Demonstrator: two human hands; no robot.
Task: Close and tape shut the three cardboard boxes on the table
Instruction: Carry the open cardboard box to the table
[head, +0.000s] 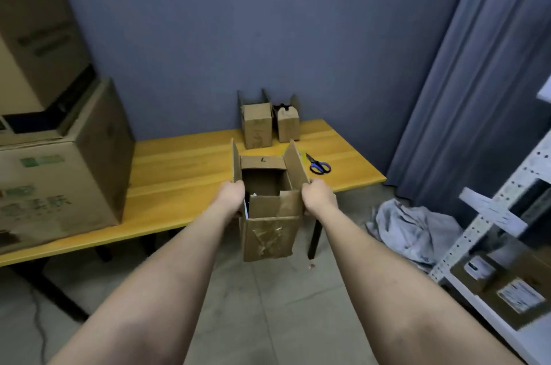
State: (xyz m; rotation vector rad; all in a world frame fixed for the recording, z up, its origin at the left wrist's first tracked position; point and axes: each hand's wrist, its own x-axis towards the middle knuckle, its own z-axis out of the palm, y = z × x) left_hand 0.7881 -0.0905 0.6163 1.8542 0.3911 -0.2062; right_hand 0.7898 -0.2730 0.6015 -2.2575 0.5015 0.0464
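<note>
Now left hand (232, 195), right hand (317, 196) grip open box (269, 233) sides, past table edge (208, 223).

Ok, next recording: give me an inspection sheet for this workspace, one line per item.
Surface: yellow wooden table against a blue wall.
Job's things: held box, flaps open, old tape on its front, carried in front of the table's near edge; two small boxes at the back of the table, flaps up. No tape roll seen.
Clutter: blue-handled scissors on the table; large cartons stacked on its left end.
Hands: left hand and right hand grip the held box by its sides.
Cables: a thin line on the floor at lower left, possibly a cable.
Surroundings: grey curtain, grey cloth on the floor, metal shelving with parcels at right.
</note>
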